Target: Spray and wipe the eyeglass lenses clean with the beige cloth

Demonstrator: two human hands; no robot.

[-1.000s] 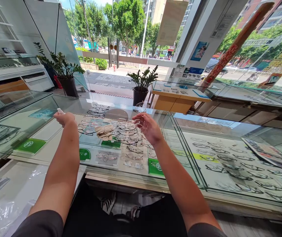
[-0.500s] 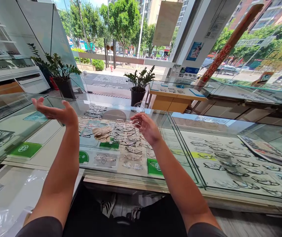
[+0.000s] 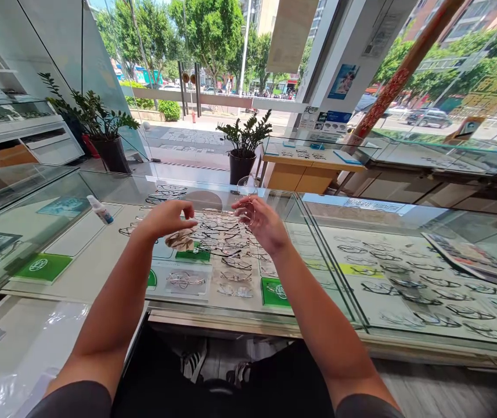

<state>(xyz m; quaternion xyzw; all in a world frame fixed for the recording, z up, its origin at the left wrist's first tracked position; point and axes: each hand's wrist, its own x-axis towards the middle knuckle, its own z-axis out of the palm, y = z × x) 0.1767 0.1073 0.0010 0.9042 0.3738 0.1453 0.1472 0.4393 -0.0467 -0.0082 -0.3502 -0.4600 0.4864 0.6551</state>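
My right hand (image 3: 262,223) is closed on a pair of thin-rimmed eyeglasses (image 3: 247,186), held up above the glass counter with one round lens showing over the fingers. My left hand (image 3: 168,219) hovers to the left of it with bent fingers and a gap between them; no object shows in it. Just below the left fingers lies a crumpled beige cloth (image 3: 181,240) on the counter top. Whether the left hand touches the cloth, I cannot tell. A small white spray bottle (image 3: 100,209) stands on the counter beyond my left forearm.
Rows of eyeglass frames (image 3: 235,264) fill the glass display counter (image 3: 231,313) under my hands. Green cards (image 3: 43,267) lie among them. A magazine (image 3: 470,258) rests at the right. Potted plants (image 3: 242,165) and a wooden display table (image 3: 305,174) stand beyond.
My left hand has swung from the far left, palm up, to the right and down near the cloth, uncovering the spray bottle. My right hand still holds the eyeglasses in nearly the same place.
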